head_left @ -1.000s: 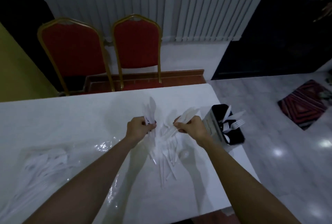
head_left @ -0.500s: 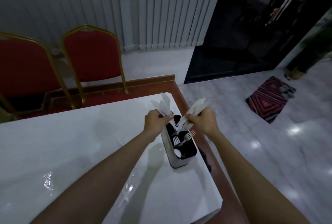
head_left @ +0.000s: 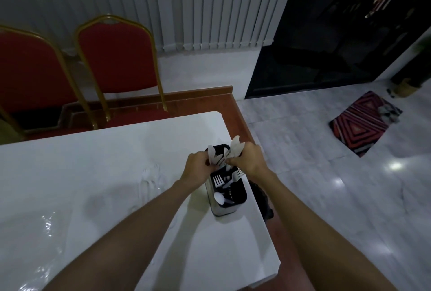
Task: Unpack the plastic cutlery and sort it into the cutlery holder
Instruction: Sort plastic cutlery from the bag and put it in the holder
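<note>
a black rectangular cutlery holder with metal sides (head_left: 222,211) stood close to the right edge of the white table (head_left: 93,174), with open tiled floor (head_left: 326,197) beyond. over its far end, the left hand (head_left: 197,167) gripped white plastic knives (head_left: 211,154) and the right hand (head_left: 250,160) gripped a second bunch of knives (head_left: 236,146). curled fingers hid the handles. white forks (head_left: 218,181) and a white spoon (head_left: 219,197) stood inside.

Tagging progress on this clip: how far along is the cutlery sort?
Done: forks and a spoon stand in the holder. In hand: the left hand and right hand each grip white cutlery above its far end. Left: dropping those in, plus a few loose pieces lying on the table; more may be out of view.
</note>
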Motion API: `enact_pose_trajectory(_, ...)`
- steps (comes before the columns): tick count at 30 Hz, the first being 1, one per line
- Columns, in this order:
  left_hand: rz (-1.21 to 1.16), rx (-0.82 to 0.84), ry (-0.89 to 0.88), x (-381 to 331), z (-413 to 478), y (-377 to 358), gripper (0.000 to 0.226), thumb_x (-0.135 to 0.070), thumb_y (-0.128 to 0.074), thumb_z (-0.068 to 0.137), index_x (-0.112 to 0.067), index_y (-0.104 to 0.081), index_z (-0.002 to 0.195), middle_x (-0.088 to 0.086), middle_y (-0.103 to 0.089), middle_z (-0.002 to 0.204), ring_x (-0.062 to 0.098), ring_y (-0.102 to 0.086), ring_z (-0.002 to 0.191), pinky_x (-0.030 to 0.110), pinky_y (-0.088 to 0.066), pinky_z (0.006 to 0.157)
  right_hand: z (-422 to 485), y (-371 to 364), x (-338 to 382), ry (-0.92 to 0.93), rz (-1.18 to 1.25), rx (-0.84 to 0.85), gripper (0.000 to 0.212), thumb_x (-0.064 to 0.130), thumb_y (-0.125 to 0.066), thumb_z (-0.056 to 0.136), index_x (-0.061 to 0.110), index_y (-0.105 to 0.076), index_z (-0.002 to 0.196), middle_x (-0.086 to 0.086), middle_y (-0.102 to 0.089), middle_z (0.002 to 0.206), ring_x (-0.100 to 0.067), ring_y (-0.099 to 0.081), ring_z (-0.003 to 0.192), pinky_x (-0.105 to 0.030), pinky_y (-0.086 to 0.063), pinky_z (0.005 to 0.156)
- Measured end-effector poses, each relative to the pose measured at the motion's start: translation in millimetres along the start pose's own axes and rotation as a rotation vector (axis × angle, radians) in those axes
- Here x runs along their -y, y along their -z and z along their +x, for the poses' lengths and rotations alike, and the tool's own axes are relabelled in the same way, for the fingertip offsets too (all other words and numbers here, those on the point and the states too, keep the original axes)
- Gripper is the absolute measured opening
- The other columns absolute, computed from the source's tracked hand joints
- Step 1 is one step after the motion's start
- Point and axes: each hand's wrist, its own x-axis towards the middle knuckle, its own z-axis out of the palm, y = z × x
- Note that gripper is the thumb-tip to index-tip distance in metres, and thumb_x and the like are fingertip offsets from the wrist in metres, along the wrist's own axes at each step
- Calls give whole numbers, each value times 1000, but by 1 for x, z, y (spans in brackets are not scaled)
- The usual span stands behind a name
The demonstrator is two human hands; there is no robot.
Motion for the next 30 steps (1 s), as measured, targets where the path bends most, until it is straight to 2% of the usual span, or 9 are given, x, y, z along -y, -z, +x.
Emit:
enact_pose_trajectory(3, 25, 21, -55, 4, -3, 2, 22, -6, -73, 75, -3, -70, 97, 13, -73, 94, 25, -67, 90, 29, -52, 76, -1, 1, 0, 45, 34, 29, 21, 7, -78, 70, 9, -67, 88, -4, -67, 83, -19, -64, 78, -28, -55, 71)
enact_pose_trajectory(7, 35, 6, -137, 5, -7, 6, 32, 1, -66, 73, -7, -68, 104, 10, -70, 97, 23, -67, 88, 33, -55, 77, -7, 0, -2, 64, 91, 33, 37, 2, -72, 71, 11, -65, 105, -3, -72, 93, -16, -67, 88, -30, -57, 83)
enact_pose_trajectory(10, -2, 4, -176, 5, -10, 8, 35, 6, -61, 76, -8, -68, 107, 9, -72, 99, 23, -68, 90, 33, -55, 80, -15, 0, -2, 96, 138, 71, 47, 2, -70, 72, 13, -58, 117, 0, -68, 105, -13, -63, 101, -19, -53, 78)
enact_pose_trajectory(12, -12, 8, -197, 7, -15, 11, 41, 11, -53, 78, -6, -67, 112, 12, -71, 106, 25, -66, 97, 32, -54, 86, -23, 0, 0, 123, 125, 56, 52, 7, -69, 75, 17, -54, 124, 3, -63, 117, -11, -57, 110, -19, -49, 84)
enact_pose_trajectory(15, -5, -2, -168, 18, -21, 17, 56, 16, -47, 78, -6, -57, 128, 14, -61, 125, 26, -57, 115, 23, -47, 92, -30, -3, 5, 145, 33, -72, 53, 12, -62, 75, 29, -51, 124, 8, -54, 126, -11, -47, 115, -33, -47, 90)
enact_pose_trajectory(18, -16, -50, -121, 40, -29, 28, 55, 15, -46, 80, -8, -57, 129, 10, -57, 132, 24, -53, 120, 20, -42, 93, -35, -12, 19, 229, 53, -239, 44, 6, -57, 80, 30, -56, 117, 11, -57, 121, -10, -49, 110, -30, -48, 87)
enact_pose_trajectory(21, -53, -135, -75, 68, -42, 47, 47, 14, -49, 82, -10, -63, 120, 7, -62, 126, 21, -58, 114, 21, -44, 92, -40, -31, 43, 369, 97, -311, 34, 0, -54, 84, 19, -63, 110, 5, -63, 114, -12, -56, 105, -27, -51, 87)
enact_pose_trajectory(26, -125, -266, 80, 130, -73, 79, 36, 9, -55, 83, -8, -68, 111, 6, -68, 115, 15, -61, 97, 19, -45, 83, -45, -90, 81, 493, 101, -171, 28, -4, -53, 84, 10, -67, 104, -3, -67, 108, -5, -61, 89, -26, -54, 76)
enact_pose_trajectory(30, -55, -307, 253, 181, -99, 93, 28, 0, -61, 83, -6, -68, 110, 9, -70, 109, 22, -65, 97, 23, -46, 87, -54, -146, 87, 397, 46, 2, 28, -1, -51, 85, 12, -67, 104, -2, -67, 108, -11, -63, 89, -30, -55, 79)
